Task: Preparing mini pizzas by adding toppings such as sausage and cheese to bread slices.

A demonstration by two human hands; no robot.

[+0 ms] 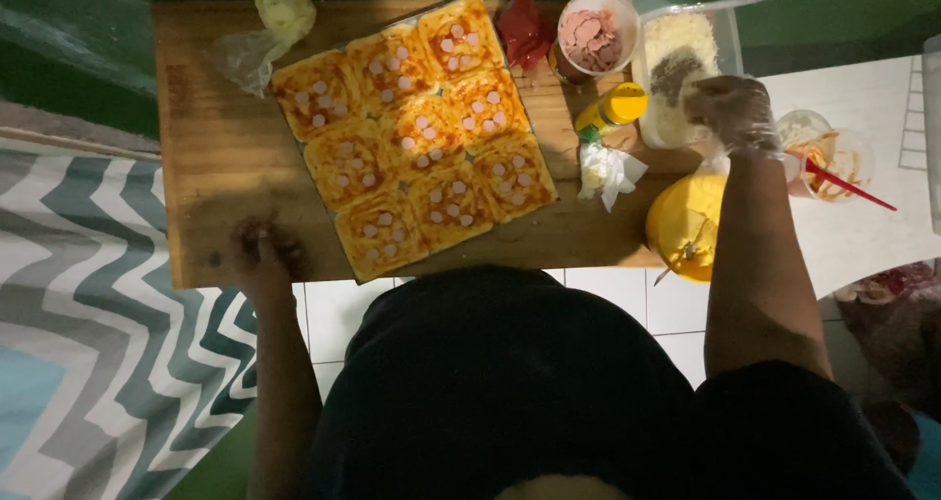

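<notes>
The tub of grated cheese (686,64) sits at the wooden board's (225,157) far right corner, and the gloved right hand (733,113) reaches into it; whether its fingers pinch cheese cannot be told. The left hand (260,250) rests loosely curled and empty on the board's near edge, beside the tray of sauced bread squares (417,132) dotted with sausage slices.

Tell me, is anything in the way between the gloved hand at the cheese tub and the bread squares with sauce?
Yes. The right hand is over the clear tub of grated cheese. Between it and the bread squares stand a yellow squeeze bottle and a crumpled white wrapper on the wooden board.
</notes>
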